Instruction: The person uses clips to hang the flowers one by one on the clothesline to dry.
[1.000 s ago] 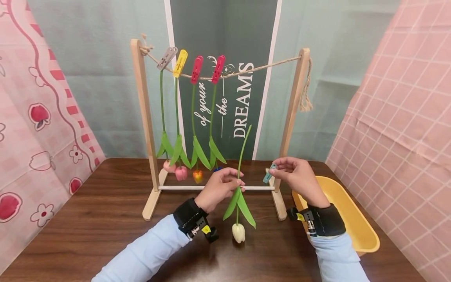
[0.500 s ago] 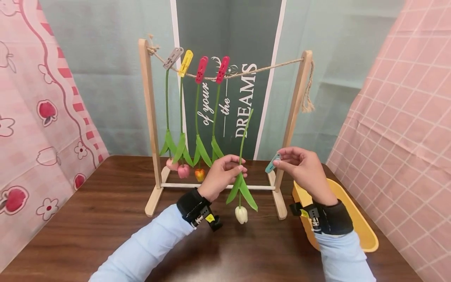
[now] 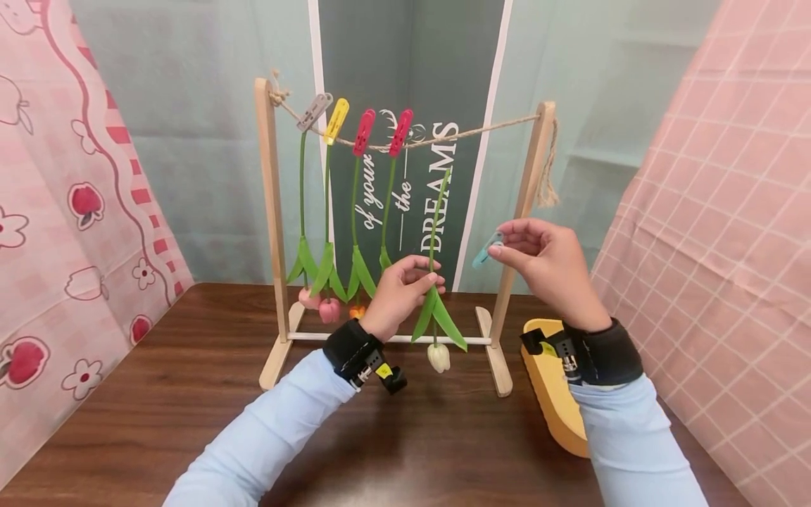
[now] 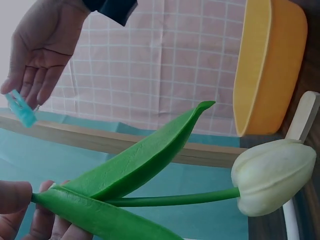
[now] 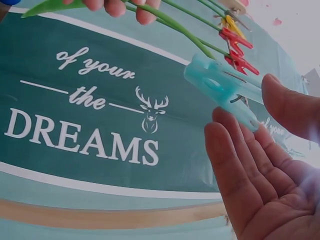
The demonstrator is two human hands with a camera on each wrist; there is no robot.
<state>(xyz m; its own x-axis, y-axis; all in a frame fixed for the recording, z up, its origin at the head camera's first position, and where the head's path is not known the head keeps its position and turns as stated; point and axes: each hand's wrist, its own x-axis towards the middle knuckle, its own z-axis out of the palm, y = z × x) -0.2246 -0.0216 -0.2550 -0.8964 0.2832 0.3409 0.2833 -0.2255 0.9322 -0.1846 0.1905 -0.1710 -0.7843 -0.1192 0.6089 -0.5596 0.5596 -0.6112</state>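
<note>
My left hand (image 3: 399, 292) pinches the green stem of a white tulip (image 3: 438, 358) just above its leaves. The bloom points down and the bare stem end rises a little below the rope (image 3: 491, 128). To the right, my right hand (image 3: 554, 266) holds a light blue clothespin (image 5: 220, 82) between thumb and fingers, near the rack's right post. The right wrist view has the pin's jaw end pointing away from the palm. Several tulips hang head down from the rope's left half, under a grey clothespin (image 3: 315, 111), a yellow clothespin (image 3: 336, 121) and two red clothespins (image 3: 364, 132).
A wooden rack (image 3: 271, 211) carries the rope between two posts, with a white bar (image 3: 329, 336) low across its feet. A yellow basin (image 3: 550, 394) stands at the right, partly behind my right forearm. Cloths hang at the back and both sides of the brown table (image 3: 158, 394).
Both hands have risen, the left lifting the white tulip and the right lifting the light blue clothespin. The tulip's stem end is now closer to the rope. The hanging tulips stay clipped.
</note>
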